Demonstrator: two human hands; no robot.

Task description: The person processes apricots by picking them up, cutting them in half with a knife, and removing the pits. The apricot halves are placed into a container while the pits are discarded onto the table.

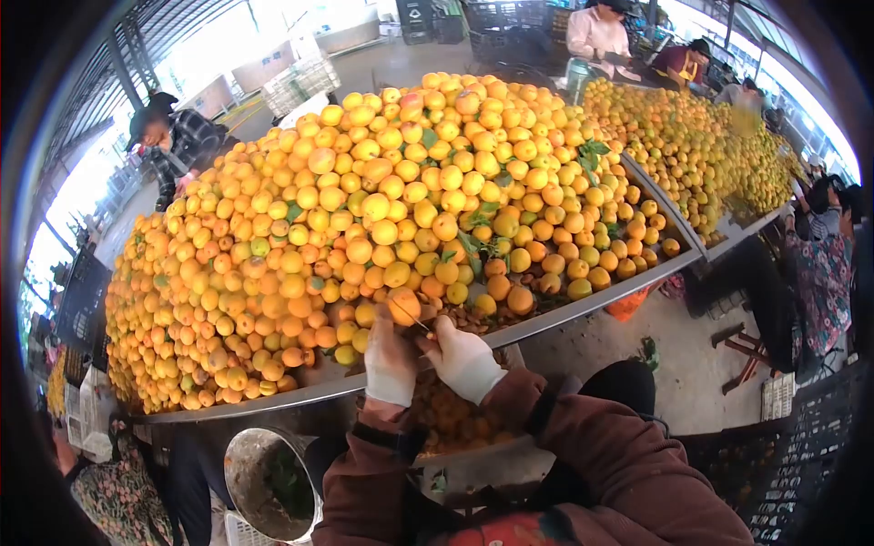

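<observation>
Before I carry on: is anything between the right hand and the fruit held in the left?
Only the thin tool, running from the right hand to the fruit in the left hand. No other fruit or leaf visibly blocks that short path.

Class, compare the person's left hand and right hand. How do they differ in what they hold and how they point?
The left hand holds a fruit, while the right hand grips a thin tool. The left hand points upward in the picture; the right hand slants up and leftward. Both wear white gloves.
</observation>
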